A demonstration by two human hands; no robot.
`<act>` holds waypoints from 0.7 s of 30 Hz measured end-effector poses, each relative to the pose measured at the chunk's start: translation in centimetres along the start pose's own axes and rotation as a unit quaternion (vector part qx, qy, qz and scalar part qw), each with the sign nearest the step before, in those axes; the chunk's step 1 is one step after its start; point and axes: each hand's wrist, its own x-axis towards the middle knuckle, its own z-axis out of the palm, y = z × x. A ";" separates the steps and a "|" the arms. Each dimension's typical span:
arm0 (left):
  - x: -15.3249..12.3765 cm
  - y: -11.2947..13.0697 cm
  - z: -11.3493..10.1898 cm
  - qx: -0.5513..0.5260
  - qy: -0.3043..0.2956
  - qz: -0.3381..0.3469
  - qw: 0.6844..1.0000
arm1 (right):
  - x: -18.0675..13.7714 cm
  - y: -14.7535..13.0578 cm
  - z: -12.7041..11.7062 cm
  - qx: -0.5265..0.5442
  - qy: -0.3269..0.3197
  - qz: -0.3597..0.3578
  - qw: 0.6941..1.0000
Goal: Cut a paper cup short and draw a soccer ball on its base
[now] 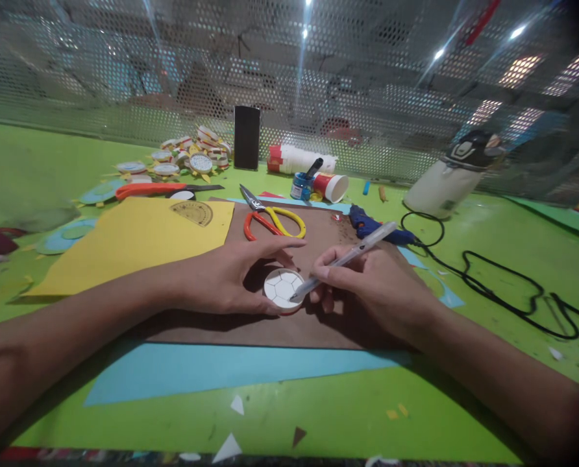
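Observation:
My left hand [238,275] curls round a small white paper disc [282,287] with a football pattern drawn on it, pinning it on a brown sheet [250,327]. My right hand [367,282] grips a white pen [345,258], and its tip touches the disc's right edge. Both hands rest on the brown sheet, close together.
Scissors [270,220] with red and yellow handles lie just beyond my hands. A blue glue gun [374,227] with a black cord [494,285] trails to the right. Yellow paper [134,243], blue paper [211,370], a paint jar [300,186], cups [331,187], finished discs [192,159] and a white bottle [445,185] also lie around.

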 end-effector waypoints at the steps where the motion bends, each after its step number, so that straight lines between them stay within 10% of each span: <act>1: 0.0 0.0 0.0 -0.002 0.001 0.002 1.000 | 0.0 0.0 0.0 -0.002 0.001 -0.001 1.000; 21: 0.1 0.2 0.0 -0.002 -0.004 -0.002 1.000 | -0.1 0.0 -0.1 -0.012 -0.006 -0.005 1.000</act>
